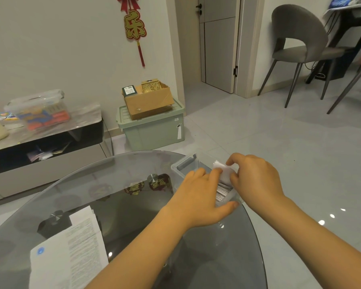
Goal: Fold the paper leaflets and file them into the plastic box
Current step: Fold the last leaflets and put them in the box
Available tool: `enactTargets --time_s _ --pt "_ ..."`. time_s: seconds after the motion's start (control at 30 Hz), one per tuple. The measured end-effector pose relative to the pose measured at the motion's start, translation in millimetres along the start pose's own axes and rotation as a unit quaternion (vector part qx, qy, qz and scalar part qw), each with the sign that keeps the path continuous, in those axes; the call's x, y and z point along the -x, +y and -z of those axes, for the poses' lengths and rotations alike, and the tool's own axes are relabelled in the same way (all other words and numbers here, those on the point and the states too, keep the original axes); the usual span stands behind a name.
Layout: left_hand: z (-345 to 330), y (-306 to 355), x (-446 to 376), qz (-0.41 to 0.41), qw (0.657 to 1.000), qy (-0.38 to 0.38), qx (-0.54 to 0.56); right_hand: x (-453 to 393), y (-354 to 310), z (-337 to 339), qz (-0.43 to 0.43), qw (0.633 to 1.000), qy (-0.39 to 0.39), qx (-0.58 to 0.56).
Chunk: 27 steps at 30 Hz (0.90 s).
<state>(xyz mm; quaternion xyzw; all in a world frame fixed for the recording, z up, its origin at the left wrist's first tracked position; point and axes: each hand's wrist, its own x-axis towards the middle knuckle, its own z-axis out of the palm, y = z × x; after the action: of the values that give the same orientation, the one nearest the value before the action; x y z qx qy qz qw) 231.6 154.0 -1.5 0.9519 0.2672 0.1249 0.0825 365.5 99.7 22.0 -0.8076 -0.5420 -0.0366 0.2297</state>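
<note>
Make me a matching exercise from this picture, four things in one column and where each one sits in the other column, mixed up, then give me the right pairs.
Things:
1. clear plastic box
2. unfolded leaflets
3. cardboard box
4. red wall ornament

Places:
A. on the green storage bin
B. near left part of the glass table
C. hanging on the wall
D. far right edge of the glass table, under both hands

Pairs: 1-D, 2-B, 3-A, 4-C
</note>
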Motion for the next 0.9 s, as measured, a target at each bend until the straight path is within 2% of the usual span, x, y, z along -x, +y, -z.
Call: enactTargets --time_s 0.1,0.2,0.27,0.47,0.9 --pt "1.7 0.8 0.4 0.012 1.0 -0.002 0.016 1.5 -3.9 3.9 0.004 1.0 -0.012 0.025" --pt "0.2 1.0 -1.1 0.007 1.0 -0.009 -0.013 1.9 -6.4 6.6 0.009 0.994 -0.029 0.101" --pt "-0.8 1.0 -1.9 0.002 0.999 -0.015 -0.04 1.2 -5.4 7.1 0.014 0.993 -0.044 0.11" --pt "0.9 1.0 -6.9 0.016 0.996 -0.05 -0.074 -2.6 7.8 7.9 -0.042 0.993 -0.08 -0.073" --pt "26.0 -19.1 15.8 0.06 0.982 -0.135 -0.116 4.3 -7.8 -7.2 0.022 0.978 -0.105 -0.181"
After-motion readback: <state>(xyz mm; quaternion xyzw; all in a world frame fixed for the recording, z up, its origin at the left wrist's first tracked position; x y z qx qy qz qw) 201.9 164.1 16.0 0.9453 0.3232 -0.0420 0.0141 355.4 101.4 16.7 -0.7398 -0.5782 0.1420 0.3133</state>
